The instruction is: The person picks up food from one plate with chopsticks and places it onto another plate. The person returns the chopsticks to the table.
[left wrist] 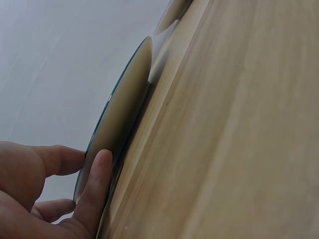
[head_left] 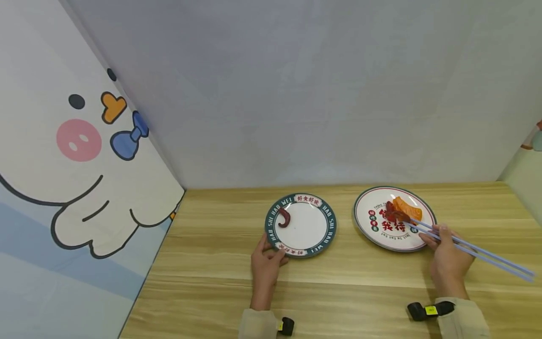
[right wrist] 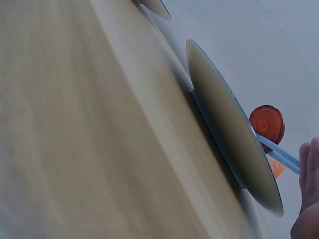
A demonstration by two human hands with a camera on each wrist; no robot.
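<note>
Seemingly mid-pickup, my right hand point(head_left: 451, 260) grips pale-blue chopsticks point(head_left: 504, 260) right of the round teal-rimmed plate point(head_left: 308, 227) my left hand point(head_left: 266, 266) pinches; squeeze.

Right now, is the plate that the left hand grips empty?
Not empty: the head view shows one curled dark red piece lying on the plate, toward its left side.

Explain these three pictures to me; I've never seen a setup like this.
There is no machine: a person works with bare hands. The wide picture comes from a head-worn camera; the other two come from wrist cameras, which see the plates side-on. On the wooden table, the left hand holds the rim of the green-rimmed plate, which carries a curled dark-red piece. The right hand holds chopsticks, their tips at a reddish piece over the white plate.
</note>
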